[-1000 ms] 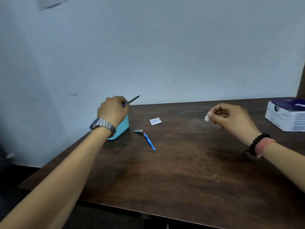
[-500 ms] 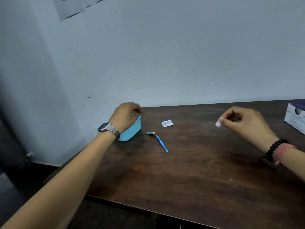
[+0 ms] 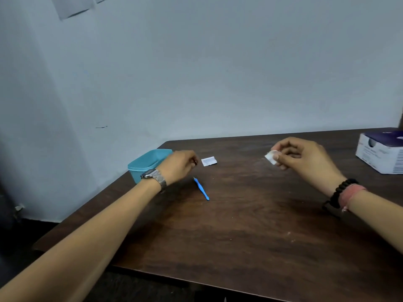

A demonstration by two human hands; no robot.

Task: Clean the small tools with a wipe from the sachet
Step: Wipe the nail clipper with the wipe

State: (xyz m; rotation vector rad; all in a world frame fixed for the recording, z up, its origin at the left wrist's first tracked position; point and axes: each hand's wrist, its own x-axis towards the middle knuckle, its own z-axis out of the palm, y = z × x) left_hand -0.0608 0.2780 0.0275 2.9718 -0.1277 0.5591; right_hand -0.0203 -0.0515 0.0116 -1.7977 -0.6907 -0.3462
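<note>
Wipe [image 3: 271,156], folded small, is pinched in the right hand [image 3: 305,159] above the surface [image 3: 250,225]. Left hand [image 3: 177,165] curls near the teal box [image 3: 144,164]; what its grip holds I cannot tell. Blue tool [image 3: 201,189] and sachet [image 3: 208,161] lie nearby.

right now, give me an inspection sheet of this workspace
surface: dark wooden table, pale specks and smudges on it
job's things: white wipe pinched in right hand; opened sachet lying flat; blue tool lying on the table; teal tub at the far left corner
clutter: white and purple box at the right edge
hands: left hand low beside the tub, fingers curled, something small and dark at their tips, unclear what; right holds the wipe above the table
cables: nothing seen
surroundings: plain pale wall, paper sheets pinned up top left
</note>
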